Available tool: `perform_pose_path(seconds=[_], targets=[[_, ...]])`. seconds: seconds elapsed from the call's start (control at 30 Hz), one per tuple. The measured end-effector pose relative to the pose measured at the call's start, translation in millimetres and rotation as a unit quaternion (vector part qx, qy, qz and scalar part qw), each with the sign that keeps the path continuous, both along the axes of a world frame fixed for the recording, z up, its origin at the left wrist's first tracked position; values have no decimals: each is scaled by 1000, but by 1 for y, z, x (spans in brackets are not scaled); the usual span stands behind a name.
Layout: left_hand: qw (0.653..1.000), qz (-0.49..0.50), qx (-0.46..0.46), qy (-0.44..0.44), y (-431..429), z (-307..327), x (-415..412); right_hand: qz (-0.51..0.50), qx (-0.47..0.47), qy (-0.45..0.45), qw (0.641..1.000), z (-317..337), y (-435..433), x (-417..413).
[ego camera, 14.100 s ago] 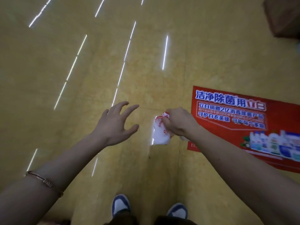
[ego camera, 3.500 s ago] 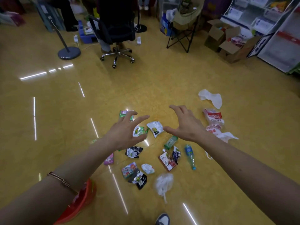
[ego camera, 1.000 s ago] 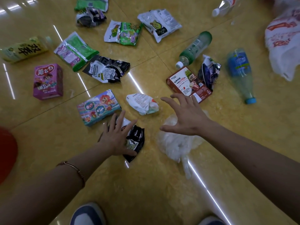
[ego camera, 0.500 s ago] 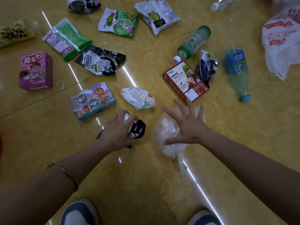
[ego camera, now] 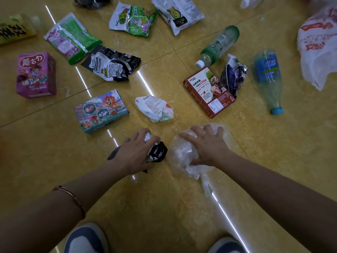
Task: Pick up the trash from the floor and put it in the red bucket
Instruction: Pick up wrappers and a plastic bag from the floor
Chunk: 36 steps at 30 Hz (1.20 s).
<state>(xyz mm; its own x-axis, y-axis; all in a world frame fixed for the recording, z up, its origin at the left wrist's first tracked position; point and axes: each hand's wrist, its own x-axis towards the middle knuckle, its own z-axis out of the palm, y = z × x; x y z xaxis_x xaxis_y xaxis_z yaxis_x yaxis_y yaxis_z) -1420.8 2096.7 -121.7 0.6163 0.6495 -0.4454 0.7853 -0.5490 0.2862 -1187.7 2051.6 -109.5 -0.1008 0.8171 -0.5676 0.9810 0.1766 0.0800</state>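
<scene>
Trash lies scattered on the yellow tile floor. My left hand (ego camera: 135,152) is closed around a crumpled black-and-white wrapper (ego camera: 158,153) that rests on the floor. Just to its right, my right hand (ego camera: 207,146) presses down on a clear plastic bag (ego camera: 182,152), fingers curling into it. A crumpled white wrapper (ego camera: 155,108) lies just beyond both hands. The red bucket is out of view.
Farther out lie a teal carton (ego camera: 100,111), a purple carton (ego camera: 35,75), a red coffee box (ego camera: 208,91), a green bottle (ego camera: 218,44), a blue-capped bottle (ego camera: 269,79), several snack wrappers and a white bag (ego camera: 319,50). My shoes (ego camera: 85,240) are at the bottom edge.
My left hand has closed tighter on the black-and-white wrapper. My right hand dropped onto the clear bag and its fingers curled in. The view shifted slightly closer.
</scene>
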Motion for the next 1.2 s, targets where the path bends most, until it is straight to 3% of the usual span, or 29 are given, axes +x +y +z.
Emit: perform_pose_path(seconds=[0.2, 0.43, 0.67, 0.87, 1.07, 1.2], targets=[[1000, -2, 9, -6, 1, 5, -1, 32, 5, 8, 999, 5, 1, -2], [997, 12, 39, -64, 12, 13, -4, 17, 4, 32, 999, 13, -7, 4], [994, 0, 58, -96, 35, 44, -8, -36, 62, 37, 997, 49, 30, 8], [987, 48, 91, -121, 59, 160, -22, -51, 79, 63, 994, 156, 53, -2], [978, 134, 67, -142, 47, 304, -55, -85, 109, 118, 983, 302, 61, -35], [971, 192, 56, -133, 38, 410, -94, -52, 106, 139, 983, 406, 70, -68]])
